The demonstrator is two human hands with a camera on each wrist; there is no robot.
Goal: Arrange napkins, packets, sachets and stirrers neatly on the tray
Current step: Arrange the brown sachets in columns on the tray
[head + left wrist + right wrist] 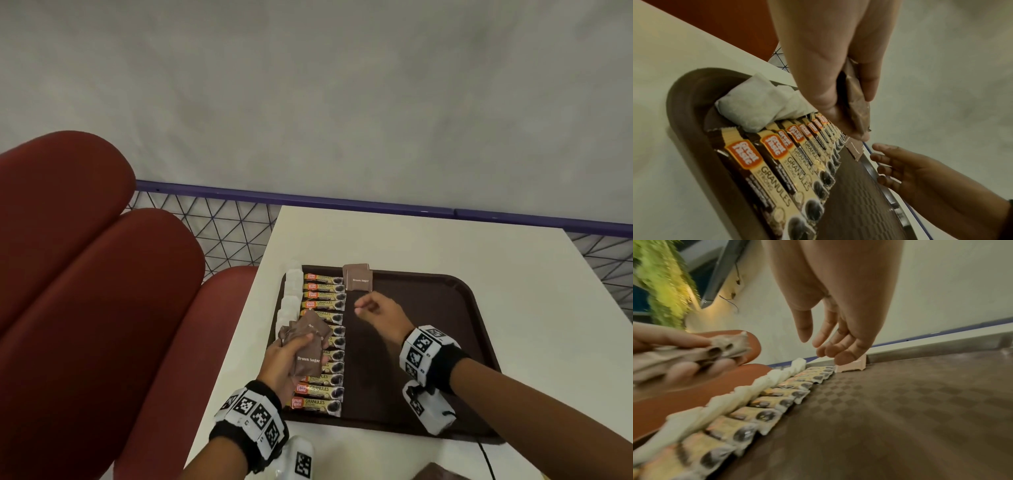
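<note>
A dark brown tray (428, 342) lies on the white table. Along its left side runs a column of white sachets (289, 294) and, beside them, a column of several coffee granule packets (323, 346). One brown sugar packet (357, 278) leans against the tray's far rim. My left hand (291, 359) grips a bunch of brown sugar packets (306, 346) above the coffee column. My right hand (376, 308) hovers just below the lone sugar packet, fingers relaxed and holding nothing. In the left wrist view the bunch (856, 100) sits between thumb and fingers.
Red padded seats (85, 274) stand left of the table (428, 240). A purple rail (308, 198) with wire mesh runs behind it. A black cable (486, 459) trails off the near edge, and a brown thing (435, 472) peeks in at the bottom.
</note>
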